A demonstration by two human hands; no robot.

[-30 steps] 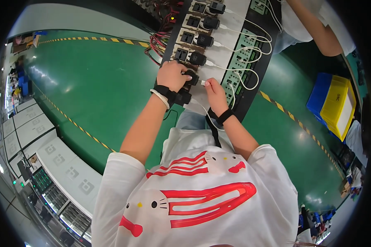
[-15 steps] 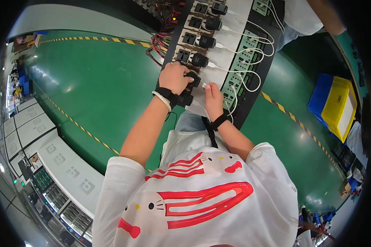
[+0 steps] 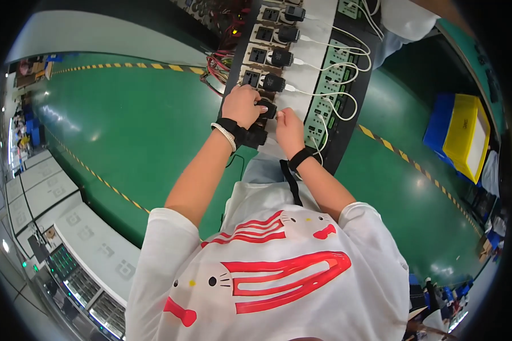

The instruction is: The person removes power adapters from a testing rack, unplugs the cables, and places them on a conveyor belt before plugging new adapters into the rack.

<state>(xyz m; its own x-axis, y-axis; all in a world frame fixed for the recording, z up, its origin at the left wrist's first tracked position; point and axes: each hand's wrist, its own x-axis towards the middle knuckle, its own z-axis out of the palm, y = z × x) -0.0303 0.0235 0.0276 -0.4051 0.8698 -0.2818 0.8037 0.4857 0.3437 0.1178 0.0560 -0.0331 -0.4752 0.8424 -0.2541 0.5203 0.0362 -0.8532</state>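
Observation:
My left hand (image 3: 242, 107) is closed around a black power adapter (image 3: 268, 109) that sits in the row of sockets. Beside it, my right hand (image 3: 290, 132) pinches the white USB plug of a cable right at the adapter's end; its fingers cover the plug, so how far in it sits cannot be seen. Farther up the row are several more black adapters (image 3: 275, 83), each with a white USB cable (image 3: 318, 95) running to green circuit boards (image 3: 327, 81). Nearer my body, another black adapter (image 3: 257, 135) lies partly behind my left wrist.
Red wiring (image 3: 217, 63) bunches at the panel's left edge. Another person in a white sleeve (image 3: 407, 20) stands at the far right. A yellow bin (image 3: 466, 136) and a blue bin (image 3: 440, 126) are on the right. White cabinets (image 3: 91, 227) stand at the left.
My right hand has moved left and slightly up, bringing the USB plug against the adapter's end. My left hand keeps its hold on the adapter.

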